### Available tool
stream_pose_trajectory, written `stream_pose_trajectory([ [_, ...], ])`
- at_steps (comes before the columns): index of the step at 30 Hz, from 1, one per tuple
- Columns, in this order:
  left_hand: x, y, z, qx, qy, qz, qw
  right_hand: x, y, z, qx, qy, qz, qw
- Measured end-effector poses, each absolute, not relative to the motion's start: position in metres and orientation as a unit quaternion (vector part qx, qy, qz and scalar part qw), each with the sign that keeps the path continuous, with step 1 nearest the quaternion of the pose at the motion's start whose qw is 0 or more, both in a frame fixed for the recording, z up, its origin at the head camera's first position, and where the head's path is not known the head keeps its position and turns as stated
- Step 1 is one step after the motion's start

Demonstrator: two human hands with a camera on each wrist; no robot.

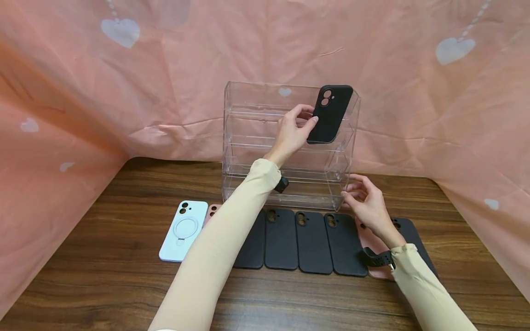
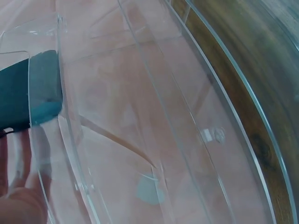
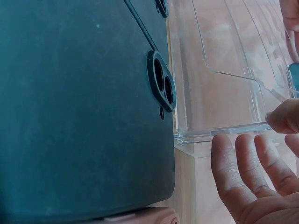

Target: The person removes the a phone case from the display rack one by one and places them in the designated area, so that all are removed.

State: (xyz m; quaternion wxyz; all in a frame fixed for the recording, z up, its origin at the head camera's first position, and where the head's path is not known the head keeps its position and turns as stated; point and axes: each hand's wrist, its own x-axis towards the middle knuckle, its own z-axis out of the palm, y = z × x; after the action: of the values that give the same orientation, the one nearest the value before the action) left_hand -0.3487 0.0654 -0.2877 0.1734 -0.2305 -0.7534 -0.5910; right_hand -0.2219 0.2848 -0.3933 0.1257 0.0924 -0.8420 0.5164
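In the head view my left hand (image 1: 291, 131) pinches a black phone case (image 1: 330, 117) by its left edge, thumb on the face with the camera holes. The case is tilted at the upper right of a clear tiered display rack (image 1: 225, 138); its lower end shows through clear plastic in the left wrist view, as a dark case (image 2: 44, 88) above my fingers (image 2: 21, 182). Down at the rack's lower right corner, my right hand (image 1: 368, 209) grips the side wall. The right wrist view has its thumb (image 3: 285, 116) against the wall's edge, the fingers along the outer side.
A row of phone cases lies before the rack: a white case (image 1: 174, 246) at left, a pink case (image 1: 214, 210) partly under my left arm, several black cases (image 1: 281, 241), another pink case (image 1: 374, 243) and a black case (image 1: 416, 239) under my right wrist. Pink cloth (image 1: 178, 92) hangs behind.
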Motion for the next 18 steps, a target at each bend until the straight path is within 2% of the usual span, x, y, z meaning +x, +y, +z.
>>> stream_pose_trajectory([
  [13, -0.348, 0.053, -0.281, -0.240, -0.704, -0.624, 0.239, -0.227, 0.283, -0.396, 0.097, -0.844, 0.510, 0.133],
  [18, -0.344, 0.047, -0.277, -0.253, -0.687, -0.634, 0.249, -0.228, 0.282, -0.397, 0.096, -0.845, 0.508, 0.134],
])
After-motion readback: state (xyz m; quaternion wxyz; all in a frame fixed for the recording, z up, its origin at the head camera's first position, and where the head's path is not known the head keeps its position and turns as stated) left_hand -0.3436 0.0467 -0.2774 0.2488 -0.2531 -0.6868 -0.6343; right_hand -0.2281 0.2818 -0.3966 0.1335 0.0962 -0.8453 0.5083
